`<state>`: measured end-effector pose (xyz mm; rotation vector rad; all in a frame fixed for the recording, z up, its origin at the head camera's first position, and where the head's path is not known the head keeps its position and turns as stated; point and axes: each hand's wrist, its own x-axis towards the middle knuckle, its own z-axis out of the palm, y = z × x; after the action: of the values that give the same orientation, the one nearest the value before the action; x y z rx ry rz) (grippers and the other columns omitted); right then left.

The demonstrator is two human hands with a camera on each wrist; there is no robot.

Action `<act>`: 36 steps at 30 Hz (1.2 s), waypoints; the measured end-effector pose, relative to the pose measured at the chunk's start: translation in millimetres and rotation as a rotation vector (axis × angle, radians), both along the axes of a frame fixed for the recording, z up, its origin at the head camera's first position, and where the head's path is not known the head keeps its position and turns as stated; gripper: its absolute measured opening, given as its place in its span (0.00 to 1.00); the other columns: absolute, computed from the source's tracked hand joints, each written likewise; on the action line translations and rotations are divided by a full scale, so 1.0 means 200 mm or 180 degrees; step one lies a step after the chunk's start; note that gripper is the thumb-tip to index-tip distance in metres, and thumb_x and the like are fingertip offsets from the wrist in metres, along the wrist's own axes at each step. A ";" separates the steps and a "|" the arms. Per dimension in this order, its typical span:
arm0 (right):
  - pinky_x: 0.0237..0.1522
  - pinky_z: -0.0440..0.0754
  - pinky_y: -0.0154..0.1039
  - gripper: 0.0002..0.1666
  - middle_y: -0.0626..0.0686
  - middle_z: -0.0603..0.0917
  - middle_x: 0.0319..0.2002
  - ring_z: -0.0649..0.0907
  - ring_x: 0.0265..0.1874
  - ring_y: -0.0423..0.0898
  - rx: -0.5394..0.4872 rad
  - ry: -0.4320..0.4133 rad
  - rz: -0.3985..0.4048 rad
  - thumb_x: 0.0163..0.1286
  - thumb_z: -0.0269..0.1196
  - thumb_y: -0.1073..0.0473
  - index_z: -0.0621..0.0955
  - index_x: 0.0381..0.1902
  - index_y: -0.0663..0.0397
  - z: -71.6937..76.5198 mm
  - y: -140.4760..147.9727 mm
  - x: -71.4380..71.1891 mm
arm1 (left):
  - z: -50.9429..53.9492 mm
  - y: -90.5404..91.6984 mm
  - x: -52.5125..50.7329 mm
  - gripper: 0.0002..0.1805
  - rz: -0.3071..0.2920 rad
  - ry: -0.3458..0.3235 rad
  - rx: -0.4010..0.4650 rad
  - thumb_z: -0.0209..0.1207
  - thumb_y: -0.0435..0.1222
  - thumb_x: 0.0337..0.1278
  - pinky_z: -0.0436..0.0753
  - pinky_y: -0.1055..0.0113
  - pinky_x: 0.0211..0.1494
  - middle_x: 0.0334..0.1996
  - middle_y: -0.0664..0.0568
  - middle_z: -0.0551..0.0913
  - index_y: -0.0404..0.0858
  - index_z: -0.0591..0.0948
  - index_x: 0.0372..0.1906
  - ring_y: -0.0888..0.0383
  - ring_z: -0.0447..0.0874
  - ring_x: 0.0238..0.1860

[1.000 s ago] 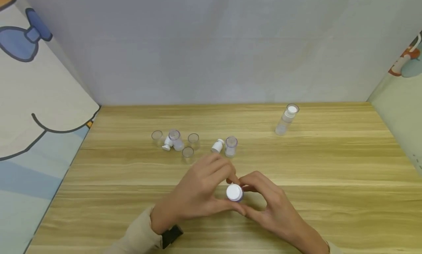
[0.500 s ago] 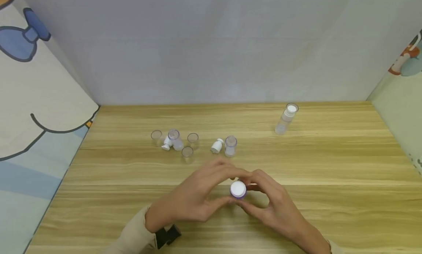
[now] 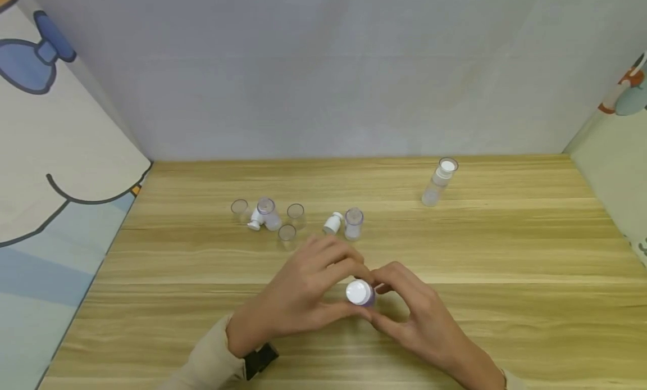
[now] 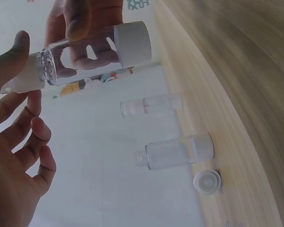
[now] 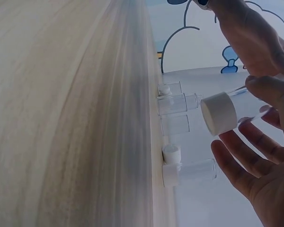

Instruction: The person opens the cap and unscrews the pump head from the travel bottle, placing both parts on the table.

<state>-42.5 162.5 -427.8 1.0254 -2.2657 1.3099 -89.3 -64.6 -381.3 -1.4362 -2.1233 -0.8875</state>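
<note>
A clear bottle (image 4: pixel 85 59) with a white base is held above the table between both hands. My left hand (image 3: pixel 303 291) pinches the white cap (image 3: pixel 358 292) at its top between thumb and forefinger, the other fingers curved loosely. Round the bottle's clear body are the thumb and fingers of my right hand (image 3: pixel 422 317). In the right wrist view the white base (image 5: pixel 219 113) sticks out past the fingers of the right hand (image 5: pixel 270 165). Whether the cap is fully seated cannot be told.
Beyond the hands stand a clear bottle (image 3: pixel 353 225) and a white cap piece (image 3: pixel 332 223). Further left are several clear covers (image 3: pixel 296 214), a bottle (image 3: pixel 269 214) and another white piece (image 3: pixel 255 220). A capped bottle (image 3: pixel 438 183) stands back right, before the grey wall (image 3: pixel 328 75).
My left fingers reached forward over the cap half a second ago and are now drawn back, pinching it. The cap shifted right, then back left and tilted slightly. The right hand has barely moved.
</note>
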 end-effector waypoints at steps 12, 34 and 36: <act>0.48 0.87 0.30 0.20 0.45 0.84 0.48 0.84 0.45 0.39 0.0114 0.0041 -0.0037 0.75 0.66 0.48 0.80 0.56 0.54 0.00 0.00 0.01 | 0.00 0.00 0.01 0.28 0.0397 0.0230 0.0072 0.78 0.60 0.41 0.75 0.64 0.49 0.35 0.61 0.85 0.46 0.82 0.37 0.61 0.82 0.44; 0.46 0.88 0.31 0.31 0.44 0.84 0.47 0.84 0.45 0.37 0.0101 -0.0102 -0.0060 0.55 0.80 0.68 0.80 0.55 0.52 -0.01 0.02 0.01 | 0.01 -0.09 -0.01 0.24 0.0577 -0.0190 0.0095 0.75 0.41 0.56 0.86 0.64 0.59 0.48 0.50 0.87 0.36 0.80 0.54 0.56 0.87 0.52; 0.47 0.88 0.31 0.31 0.45 0.84 0.47 0.84 0.45 0.38 0.0091 -0.0139 -0.0061 0.55 0.80 0.69 0.80 0.55 0.53 -0.01 0.02 0.01 | 0.01 -0.09 -0.02 0.24 0.0629 -0.0228 0.0076 0.75 0.40 0.56 0.87 0.64 0.60 0.49 0.49 0.88 0.35 0.80 0.54 0.55 0.88 0.52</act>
<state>-40.9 166.9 -430.5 0.9912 -2.3269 1.3082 -93.4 -83.4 -380.1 -1.1744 -2.2526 -0.8965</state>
